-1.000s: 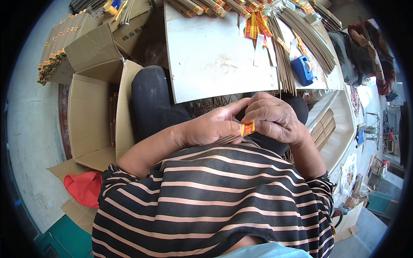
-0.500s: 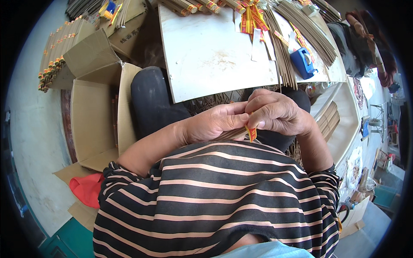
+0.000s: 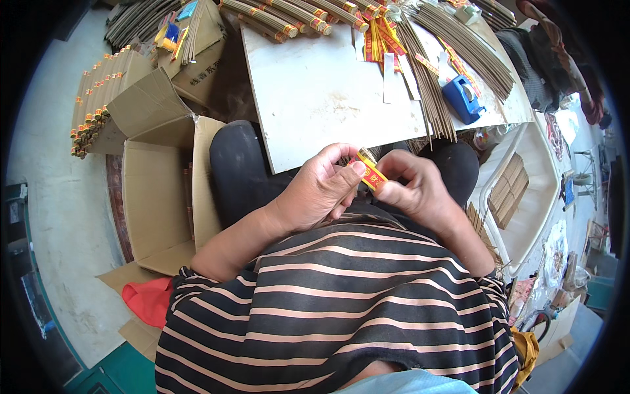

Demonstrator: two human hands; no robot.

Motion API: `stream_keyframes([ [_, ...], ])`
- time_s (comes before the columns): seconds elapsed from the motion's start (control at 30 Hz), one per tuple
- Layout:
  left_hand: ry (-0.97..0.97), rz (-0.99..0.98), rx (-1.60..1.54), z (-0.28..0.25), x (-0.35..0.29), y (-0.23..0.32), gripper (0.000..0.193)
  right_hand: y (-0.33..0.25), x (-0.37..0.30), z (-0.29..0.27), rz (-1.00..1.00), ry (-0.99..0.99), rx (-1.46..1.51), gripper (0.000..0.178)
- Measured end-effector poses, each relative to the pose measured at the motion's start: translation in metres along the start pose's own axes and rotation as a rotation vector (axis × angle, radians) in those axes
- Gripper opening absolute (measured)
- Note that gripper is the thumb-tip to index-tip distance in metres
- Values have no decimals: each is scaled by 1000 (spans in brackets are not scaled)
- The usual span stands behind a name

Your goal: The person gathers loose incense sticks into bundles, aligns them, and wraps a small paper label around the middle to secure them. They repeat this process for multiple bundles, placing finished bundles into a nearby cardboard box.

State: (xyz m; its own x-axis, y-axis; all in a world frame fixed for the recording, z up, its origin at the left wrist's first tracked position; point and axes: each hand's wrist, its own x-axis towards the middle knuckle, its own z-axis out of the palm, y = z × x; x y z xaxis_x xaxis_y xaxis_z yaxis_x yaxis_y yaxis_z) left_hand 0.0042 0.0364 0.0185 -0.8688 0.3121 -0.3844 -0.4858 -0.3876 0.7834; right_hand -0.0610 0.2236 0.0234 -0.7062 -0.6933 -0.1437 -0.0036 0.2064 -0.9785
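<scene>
My left hand (image 3: 320, 187) grips a bundle of thin brown incense sticks (image 3: 365, 155) in front of my belly, its end poking up past the fingers. A red and yellow paper label strip (image 3: 372, 174) lies across the bundle near that end. The left thumb presses on one part of the strip. On its other side, my right hand (image 3: 420, 190) pinches the strip's free end between thumb and fingers. Most of the bundle is hidden by the hands.
Ahead stands a white table (image 3: 315, 85) with finished bundles (image 3: 295, 20), loose sticks (image 3: 426, 85), label strips (image 3: 380, 43) and a blue tape dispenser (image 3: 463, 98). At left is an open cardboard box (image 3: 157, 203) beside stacked bundles (image 3: 95, 98); at right, a white tub (image 3: 535, 197) holding sticks.
My hands have turned the bundle so its end and the label strip face up. The left hand has tilted upward, and the right hand has lowered and moved slightly apart from it.
</scene>
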Motion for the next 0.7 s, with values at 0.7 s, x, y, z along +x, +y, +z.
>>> stream_keyframes([
  [0.7,-178,-57,-324,-12,4,-5,31,31,17,14,-213,19,114,24],
])
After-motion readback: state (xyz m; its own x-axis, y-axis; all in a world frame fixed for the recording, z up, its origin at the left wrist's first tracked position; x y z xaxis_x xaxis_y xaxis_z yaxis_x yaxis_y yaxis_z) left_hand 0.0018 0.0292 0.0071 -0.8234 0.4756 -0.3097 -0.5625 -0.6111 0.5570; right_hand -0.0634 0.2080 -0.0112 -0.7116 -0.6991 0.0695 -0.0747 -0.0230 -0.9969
